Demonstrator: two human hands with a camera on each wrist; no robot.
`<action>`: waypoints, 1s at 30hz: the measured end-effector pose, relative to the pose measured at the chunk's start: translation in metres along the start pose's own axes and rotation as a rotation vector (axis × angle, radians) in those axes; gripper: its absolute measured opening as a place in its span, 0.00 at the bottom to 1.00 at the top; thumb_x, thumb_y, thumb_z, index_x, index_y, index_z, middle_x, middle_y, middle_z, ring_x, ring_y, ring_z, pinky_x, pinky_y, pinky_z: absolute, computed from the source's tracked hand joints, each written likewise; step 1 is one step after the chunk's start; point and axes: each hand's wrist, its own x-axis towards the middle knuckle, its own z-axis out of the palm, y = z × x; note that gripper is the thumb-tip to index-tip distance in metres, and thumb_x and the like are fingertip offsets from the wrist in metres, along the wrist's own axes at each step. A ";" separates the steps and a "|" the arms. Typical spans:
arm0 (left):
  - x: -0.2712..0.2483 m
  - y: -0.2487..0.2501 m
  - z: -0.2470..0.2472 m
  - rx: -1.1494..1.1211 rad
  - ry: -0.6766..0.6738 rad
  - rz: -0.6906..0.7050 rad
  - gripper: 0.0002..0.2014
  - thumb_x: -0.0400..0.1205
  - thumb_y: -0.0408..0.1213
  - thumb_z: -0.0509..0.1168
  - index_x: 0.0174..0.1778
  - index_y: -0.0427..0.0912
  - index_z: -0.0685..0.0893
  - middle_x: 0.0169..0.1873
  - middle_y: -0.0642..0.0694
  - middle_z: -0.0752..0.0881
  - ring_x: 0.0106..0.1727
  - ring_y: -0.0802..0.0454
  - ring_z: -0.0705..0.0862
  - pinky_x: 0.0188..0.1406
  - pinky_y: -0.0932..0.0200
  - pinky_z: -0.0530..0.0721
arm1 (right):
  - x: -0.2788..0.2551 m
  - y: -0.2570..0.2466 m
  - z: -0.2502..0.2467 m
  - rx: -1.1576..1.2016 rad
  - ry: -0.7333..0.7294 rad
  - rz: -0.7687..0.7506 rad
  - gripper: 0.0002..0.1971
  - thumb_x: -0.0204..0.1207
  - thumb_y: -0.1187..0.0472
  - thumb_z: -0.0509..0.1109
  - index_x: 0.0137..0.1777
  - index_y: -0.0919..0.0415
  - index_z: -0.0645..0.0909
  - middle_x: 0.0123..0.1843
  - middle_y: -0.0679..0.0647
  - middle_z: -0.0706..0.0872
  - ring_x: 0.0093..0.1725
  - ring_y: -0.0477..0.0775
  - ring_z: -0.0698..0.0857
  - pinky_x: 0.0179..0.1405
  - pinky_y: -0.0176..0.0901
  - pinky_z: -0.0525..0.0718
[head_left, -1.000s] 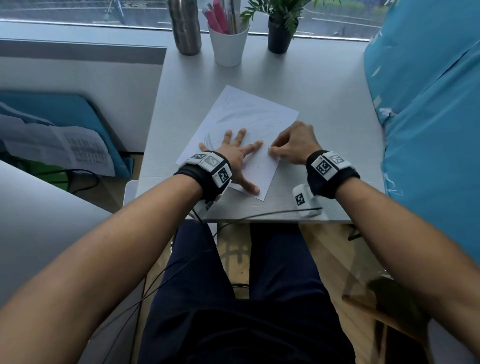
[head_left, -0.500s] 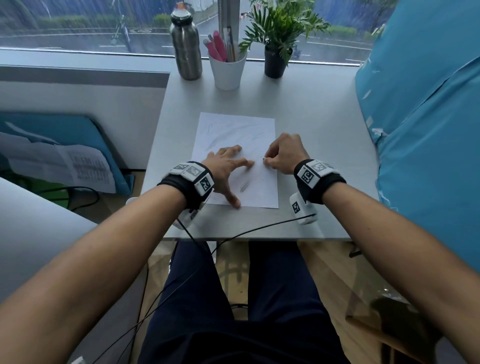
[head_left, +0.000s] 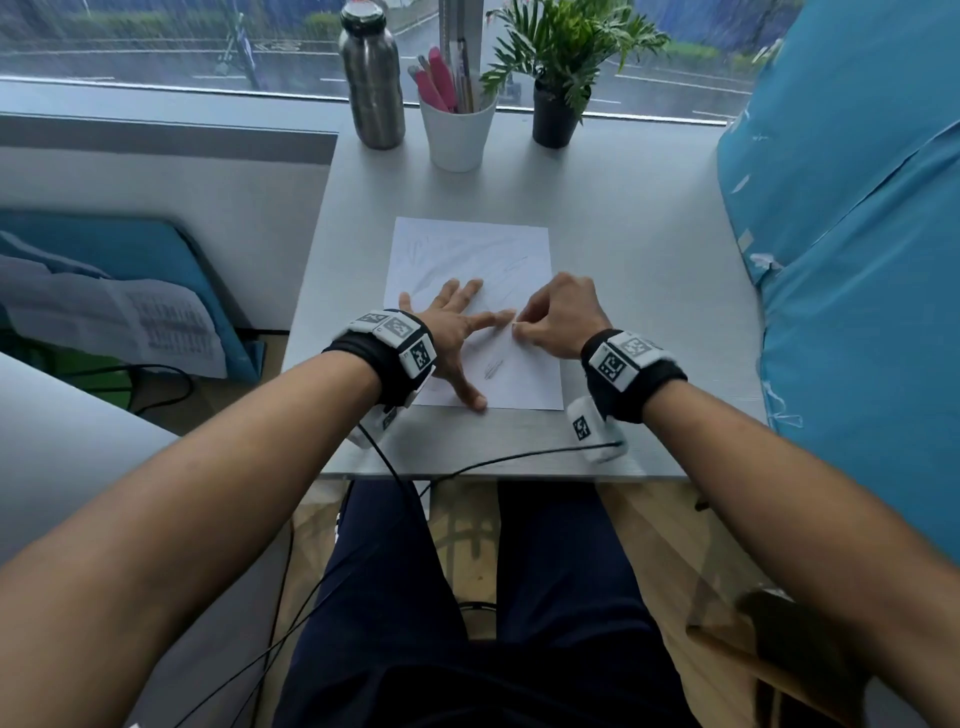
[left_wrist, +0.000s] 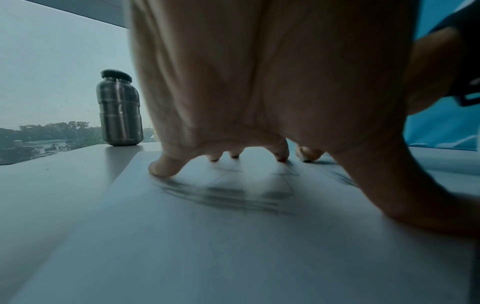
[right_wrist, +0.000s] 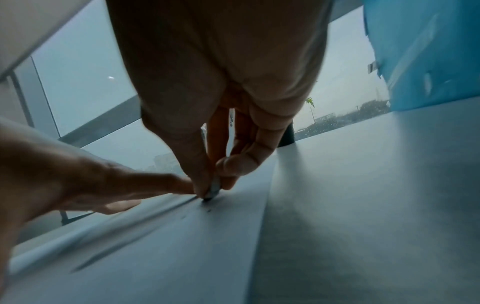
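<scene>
The sheet of paper (head_left: 519, 249) lies flat on the table (head_left: 649, 208), in the centre of the head view. The left hand (head_left: 452, 332) presses it down with straight, spread fingers and holds nothing. The right hand (head_left: 561, 317) pinches a small pale piece, probably an eraser (right_wrist: 214, 188), between thumb and fingers, and its dark tip touches the paper just beside the left forefinger.

The upper part of the sheet shows only faint grey strokes, so I judge that part is already rubbed. A darker scribble (head_left: 493, 368) remains in the lower part, and darker lines (left_wrist: 221, 195) lie under the left palm. The work seems about half done.
</scene>
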 end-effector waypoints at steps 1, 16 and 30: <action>0.000 0.000 0.000 0.001 0.000 -0.005 0.68 0.50 0.71 0.80 0.81 0.75 0.42 0.82 0.54 0.26 0.83 0.47 0.26 0.70 0.15 0.37 | -0.004 -0.004 0.005 -0.006 -0.014 -0.018 0.04 0.64 0.61 0.77 0.37 0.59 0.92 0.36 0.54 0.92 0.40 0.52 0.89 0.49 0.41 0.86; 0.002 0.004 0.002 -0.014 0.016 -0.021 0.68 0.51 0.70 0.80 0.80 0.75 0.41 0.83 0.53 0.27 0.83 0.46 0.27 0.69 0.14 0.39 | -0.004 -0.003 0.001 -0.004 -0.064 -0.017 0.05 0.63 0.59 0.78 0.38 0.57 0.93 0.38 0.52 0.93 0.36 0.43 0.86 0.38 0.21 0.77; 0.004 0.006 0.004 0.012 0.018 -0.037 0.70 0.50 0.71 0.80 0.82 0.72 0.40 0.82 0.52 0.26 0.83 0.44 0.28 0.68 0.11 0.41 | -0.026 -0.018 0.023 -0.062 -0.175 -0.136 0.03 0.62 0.62 0.78 0.35 0.59 0.92 0.39 0.55 0.93 0.38 0.47 0.87 0.40 0.26 0.79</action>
